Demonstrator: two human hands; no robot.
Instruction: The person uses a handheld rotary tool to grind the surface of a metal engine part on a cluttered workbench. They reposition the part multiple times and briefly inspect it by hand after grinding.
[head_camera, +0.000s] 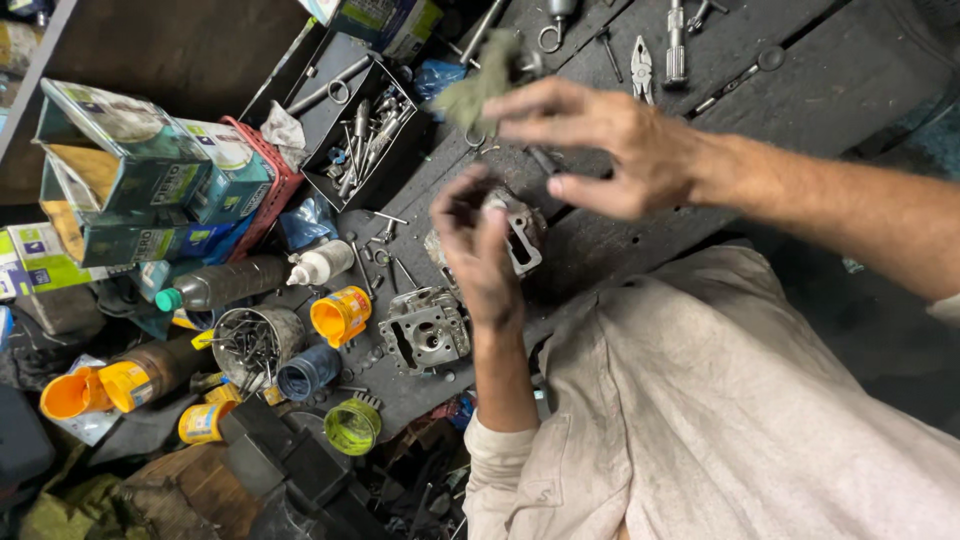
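Your left sleeve (500, 470) leads up to the left hand (478, 245), which is curled round a small metal casting (522, 238) held just above the middle of the bench (800, 90).

Only part of the casting shows past your fingers. Your right hand (600, 140) hovers close above it, fingers half spread, with a greenish rag (470, 92) pinched at the fingertips. Rag and casting are apart, so this looks like a wipe-down with the cloth not yet on the metal. Bringing them together calls for a firm left grip. A second casting (425, 332) lies on the bench just beside your left wrist, with an orange cup (340, 315) and a tin of nails (255, 345) beyond. A black tray of bits (360, 125) and pliers (641, 62) sit near the far edge, and boxes (130, 160) are stacked at the left end. It's a dark, oily, crowded workshop.
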